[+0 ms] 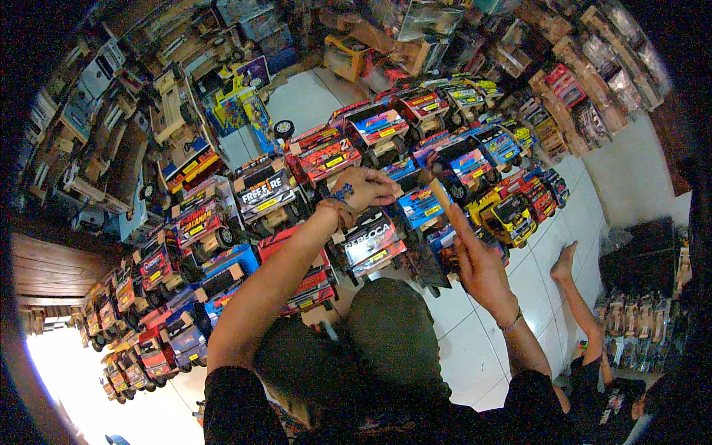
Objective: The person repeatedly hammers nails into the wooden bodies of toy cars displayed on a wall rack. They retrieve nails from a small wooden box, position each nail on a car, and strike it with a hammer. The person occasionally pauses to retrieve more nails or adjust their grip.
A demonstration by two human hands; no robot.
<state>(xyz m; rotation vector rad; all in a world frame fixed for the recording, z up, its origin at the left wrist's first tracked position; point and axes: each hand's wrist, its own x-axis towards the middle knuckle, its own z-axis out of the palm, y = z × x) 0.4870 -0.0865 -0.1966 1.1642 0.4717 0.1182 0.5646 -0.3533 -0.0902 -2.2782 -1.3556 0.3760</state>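
Black sleeves reach from seven and five o'clock; left hand pinches a wooden piece, right hand clamps a pale stick: likely detail work, wanting steady aim next.

Over the packed rows of toy trucks, your left hand is having only narrow gaps below it, with bodies and wheels crowding every side. Your right hand is hovering near the rows' outer edge, though its clearance above them is hard to judge. White floor tiles are offering passage to its right, where another person's bare foot is intruding. Your dark-clad knees are blocking the near side.
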